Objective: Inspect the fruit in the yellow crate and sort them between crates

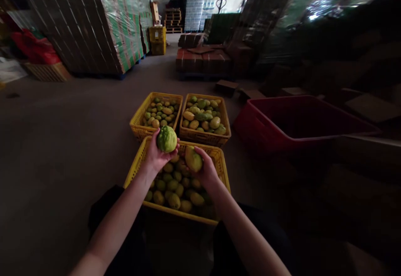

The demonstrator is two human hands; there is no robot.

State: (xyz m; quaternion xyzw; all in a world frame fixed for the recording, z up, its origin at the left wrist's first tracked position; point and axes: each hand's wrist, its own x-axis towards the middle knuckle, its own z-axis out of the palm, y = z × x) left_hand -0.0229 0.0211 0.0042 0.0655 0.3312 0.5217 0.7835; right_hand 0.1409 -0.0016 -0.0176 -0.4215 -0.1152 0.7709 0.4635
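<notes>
A lumpy round green fruit [167,139] with darker green streaks rests in my left hand [156,152], whose fingers curl under and around it. My right hand [206,169] is closed on a yellow-green, mango-like fruit [193,159]. Both hands are above the near yellow crate [178,214], which contains many oval green and yellow fruits [173,200]. Just beyond it stand the far left yellow crate [138,127] and the far right yellow crate [205,138], both filled with similar fruits. The far right one has larger, yellower pieces on top.
On the right stands a large red bin [266,131], its inside dark. Flattened cardboard [227,85] lies behind the crates. Wrapped pallet stacks [122,21] rise at the left and right. Further back are a low pallet of boxes [203,61] and stacked yellow crates [157,39].
</notes>
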